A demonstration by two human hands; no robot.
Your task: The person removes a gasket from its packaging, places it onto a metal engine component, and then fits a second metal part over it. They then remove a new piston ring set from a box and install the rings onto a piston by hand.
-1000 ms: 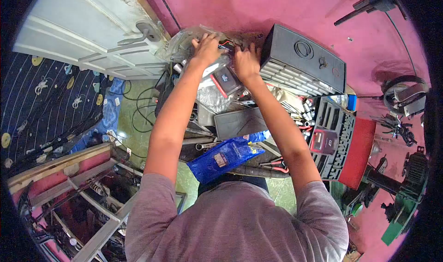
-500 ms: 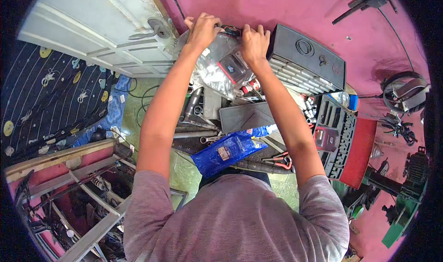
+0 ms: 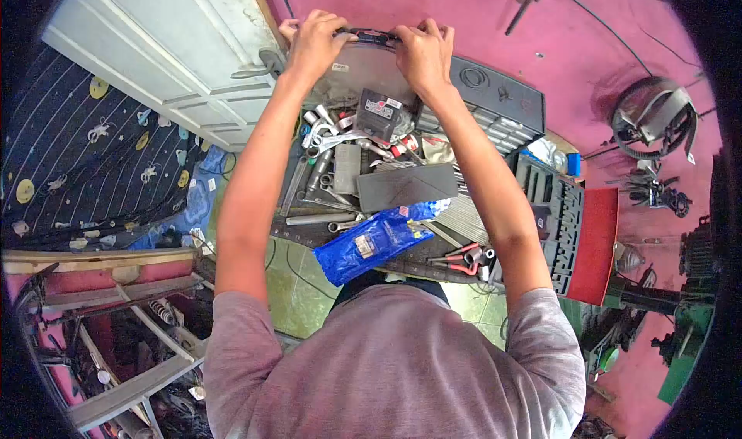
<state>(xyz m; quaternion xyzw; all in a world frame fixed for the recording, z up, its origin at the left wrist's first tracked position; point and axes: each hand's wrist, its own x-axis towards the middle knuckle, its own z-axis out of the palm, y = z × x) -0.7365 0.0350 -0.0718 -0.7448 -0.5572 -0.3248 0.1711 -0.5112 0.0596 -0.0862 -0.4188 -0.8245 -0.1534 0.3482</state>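
Note:
My left hand [image 3: 315,41] and my right hand [image 3: 423,54] are raised at the far side of the bench, fingers closed on the dark top edge of a clear plastic bag [image 3: 367,69]. The bag spreads below that edge between my wrists, with a small white sticker near its left side. A dark box-shaped pack [image 3: 382,114] with red and white print shows at the bag's lower part. Under it, loose spanners [image 3: 328,139] and sockets lie in a heap.
A blue plastic packet [image 3: 371,246] lies at the near bench edge, beside a dark grey flat case [image 3: 407,188] and red-handled pliers [image 3: 464,261]. A grey drawer cabinet [image 3: 495,99] and a red-lidded tool case [image 3: 593,246] stand right. The white door [image 3: 170,60] is left.
My hands have moved a little farther apart and up in view, stretching the bag's top edge straighter. The camera view has shifted slightly.

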